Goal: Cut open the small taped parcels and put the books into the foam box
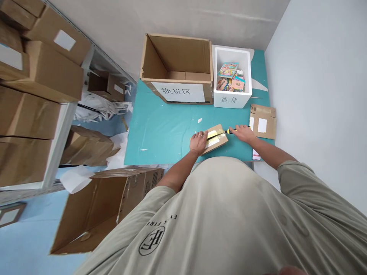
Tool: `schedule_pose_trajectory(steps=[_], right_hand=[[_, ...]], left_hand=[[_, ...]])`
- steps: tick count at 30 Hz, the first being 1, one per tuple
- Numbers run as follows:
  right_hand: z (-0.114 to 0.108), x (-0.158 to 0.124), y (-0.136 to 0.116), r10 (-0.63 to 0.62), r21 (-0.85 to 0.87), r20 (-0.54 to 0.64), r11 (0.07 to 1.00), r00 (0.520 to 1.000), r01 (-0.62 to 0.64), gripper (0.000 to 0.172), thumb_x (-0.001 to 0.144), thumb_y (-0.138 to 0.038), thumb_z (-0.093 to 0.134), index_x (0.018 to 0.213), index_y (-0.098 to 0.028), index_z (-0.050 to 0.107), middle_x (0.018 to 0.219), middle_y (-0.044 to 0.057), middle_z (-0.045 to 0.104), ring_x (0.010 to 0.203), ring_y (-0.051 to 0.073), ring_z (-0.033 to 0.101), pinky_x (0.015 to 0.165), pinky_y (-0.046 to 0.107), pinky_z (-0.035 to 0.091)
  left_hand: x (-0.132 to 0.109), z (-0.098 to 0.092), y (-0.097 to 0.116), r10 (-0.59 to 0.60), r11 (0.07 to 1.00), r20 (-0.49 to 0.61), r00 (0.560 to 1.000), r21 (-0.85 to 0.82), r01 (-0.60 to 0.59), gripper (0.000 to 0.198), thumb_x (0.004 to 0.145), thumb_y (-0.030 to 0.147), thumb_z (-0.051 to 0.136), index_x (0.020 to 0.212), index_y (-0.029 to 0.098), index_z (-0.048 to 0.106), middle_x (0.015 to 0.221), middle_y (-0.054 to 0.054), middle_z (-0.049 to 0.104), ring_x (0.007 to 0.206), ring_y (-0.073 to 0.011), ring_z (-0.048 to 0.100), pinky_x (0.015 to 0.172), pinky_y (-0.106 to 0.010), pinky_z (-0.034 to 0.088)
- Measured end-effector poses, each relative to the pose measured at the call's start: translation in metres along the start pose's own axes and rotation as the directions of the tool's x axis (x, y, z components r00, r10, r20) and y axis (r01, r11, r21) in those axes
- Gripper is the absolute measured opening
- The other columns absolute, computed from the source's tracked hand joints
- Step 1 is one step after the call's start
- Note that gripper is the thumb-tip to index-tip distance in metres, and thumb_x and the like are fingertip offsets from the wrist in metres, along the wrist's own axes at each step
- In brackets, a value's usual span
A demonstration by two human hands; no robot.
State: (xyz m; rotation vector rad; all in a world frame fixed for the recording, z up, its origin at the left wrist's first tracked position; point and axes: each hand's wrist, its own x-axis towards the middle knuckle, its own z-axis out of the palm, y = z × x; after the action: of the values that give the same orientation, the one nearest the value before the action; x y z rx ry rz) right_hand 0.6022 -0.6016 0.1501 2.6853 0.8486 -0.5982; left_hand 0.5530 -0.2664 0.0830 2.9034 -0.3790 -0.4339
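A small cardboard box [215, 145] with shiny tape and a white label lies slightly turned near the front edge of the teal table [160, 133]. My left hand [198, 143] grips its left end, fingers over the top. In my right hand [242, 133] is a black-and-yellow box cutter [228, 131], its front end at the box's right end along the taped seam. The blade is too small to make out. Right of that hand lies a flat cardboard mailer [265, 131] with white labels. A phone-like item [256, 154] sits by the table edge, partly hidden by my forearm.
At the back of the table stand a large open carton [176, 91] and a white foam box [233, 100] holding colourful packets. Stacked cartons [54, 70] fill a shelf at left. On the floor is a big open carton [94, 214]. A wall [318, 88] borders the right.
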Motion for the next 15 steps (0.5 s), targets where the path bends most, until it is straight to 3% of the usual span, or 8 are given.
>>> schedule_pose_trajectory(steps=[4,12,15], right_hand=[[0.007,0.000,-0.001,0.036,0.010,-0.027,0.999,0.999,-0.036,0.069,0.119,-0.017,0.037,0.187,-0.023,0.047,0.147,0.028,0.073,0.117,0.038,0.070,0.099,0.046,0.044],[0.010,0.003,0.008,-0.199,0.024,-0.126,0.979,0.972,0.203,0.063,0.118,-0.015,0.044,0.178,-0.023,0.061,0.143,0.025,0.076,0.113,0.034,0.067,0.098,0.044,0.041],[0.005,0.015,0.016,-0.197,0.005,-0.131,0.980,0.972,0.199,0.062,0.116,-0.014,0.045,0.175,-0.020,0.063,0.142,0.026,0.077,0.113,0.034,0.067,0.098,0.045,0.041]], left_hand=[[0.002,0.003,-0.001,-0.009,1.000,-0.003,1.000,-0.012,0.009,0.074,0.112,0.020,0.047,0.186,0.022,0.049,0.164,-0.026,0.067,0.149,-0.0426,0.064,0.127,-0.058,0.049],[-0.001,0.005,-0.004,0.065,0.998,0.012,0.998,0.001,-0.065,0.068,0.116,0.020,0.039,0.182,0.022,0.056,0.163,-0.024,0.069,0.149,-0.0398,0.065,0.129,-0.055,0.047],[-0.004,0.004,-0.003,0.083,0.997,0.025,0.996,-0.007,-0.083,0.069,0.114,0.019,0.043,0.182,0.025,0.056,0.164,-0.023,0.070,0.148,-0.0394,0.066,0.129,-0.055,0.046]])
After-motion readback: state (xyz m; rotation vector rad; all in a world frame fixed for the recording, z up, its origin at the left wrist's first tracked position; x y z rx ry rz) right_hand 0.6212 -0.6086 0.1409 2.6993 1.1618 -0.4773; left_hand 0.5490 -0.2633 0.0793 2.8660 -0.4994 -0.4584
